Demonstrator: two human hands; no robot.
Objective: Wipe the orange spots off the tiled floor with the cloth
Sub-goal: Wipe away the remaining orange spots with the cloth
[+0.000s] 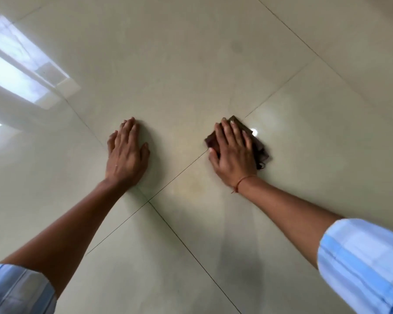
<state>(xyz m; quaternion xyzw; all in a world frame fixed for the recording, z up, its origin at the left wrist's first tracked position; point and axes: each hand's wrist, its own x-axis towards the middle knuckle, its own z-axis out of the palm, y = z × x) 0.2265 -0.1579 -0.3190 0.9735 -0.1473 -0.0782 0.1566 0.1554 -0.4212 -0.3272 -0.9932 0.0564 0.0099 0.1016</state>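
Observation:
My right hand lies flat on a dark brown cloth and presses it onto the glossy beige tiled floor. The cloth sticks out past my fingertips and along the right side of the hand. My left hand rests palm down on the tile to the left, fingers together, holding nothing. A faint pale orange smear shows on the tile between and slightly nearer than the two hands, just right of a grout line. A second, weaker yellowish patch lies between the hands.
Dark grout lines cross near a junction below my left wrist. A bright window reflection glares on the floor at the left. A small light glint sits beside the cloth. A dull grey mark shows farther away.

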